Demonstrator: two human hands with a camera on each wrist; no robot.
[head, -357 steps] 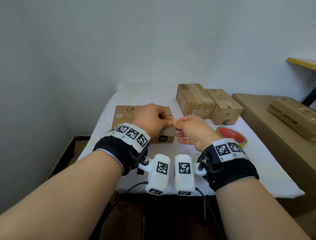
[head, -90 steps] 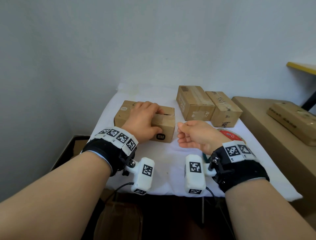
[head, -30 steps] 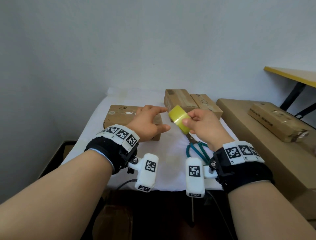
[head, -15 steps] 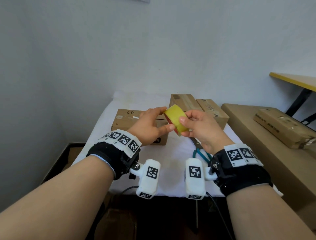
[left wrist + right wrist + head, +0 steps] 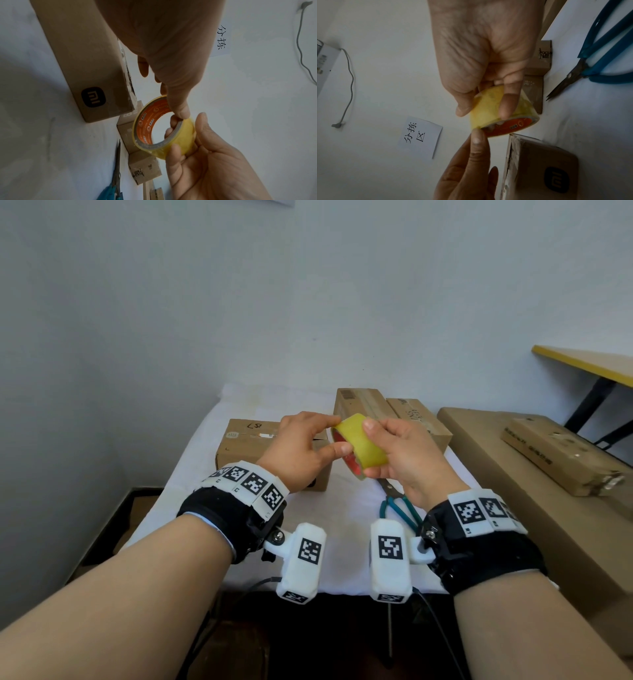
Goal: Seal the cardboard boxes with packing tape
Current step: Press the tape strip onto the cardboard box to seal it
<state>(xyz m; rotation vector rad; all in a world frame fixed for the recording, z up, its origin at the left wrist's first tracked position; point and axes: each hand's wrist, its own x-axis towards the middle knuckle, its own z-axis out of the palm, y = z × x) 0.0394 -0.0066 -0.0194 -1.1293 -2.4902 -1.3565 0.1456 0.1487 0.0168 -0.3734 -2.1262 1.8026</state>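
Your right hand (image 5: pixel 407 453) grips the tape roll (image 5: pixel 363 445), thumb and fingers curled round its yellow band, and holds it in the air above the white table (image 5: pixel 342 508), just right of the near cardboard box (image 5: pixel 246 445). Your left hand (image 5: pixel 298 450) meets it from the left: the forefinger rests on the roll's top edge and the thumb on its red core rim, a light pinch at the rim. The step in hand looks to be finding the loose end of the tape.

Turn the roll slowly with the right hand and drag a left fingernail across the band until it catches a ridge. The film is clear over yellow, so feel for the end rather than look for it. Lift a corner first, then peel straight across the width, or the tape may split into a sliver. The scissors (image 5: pixel 399 501) lie on the table under your right hand, ready for the cut. Two more boxes (image 5: pixel 394 412) stand at the far side.
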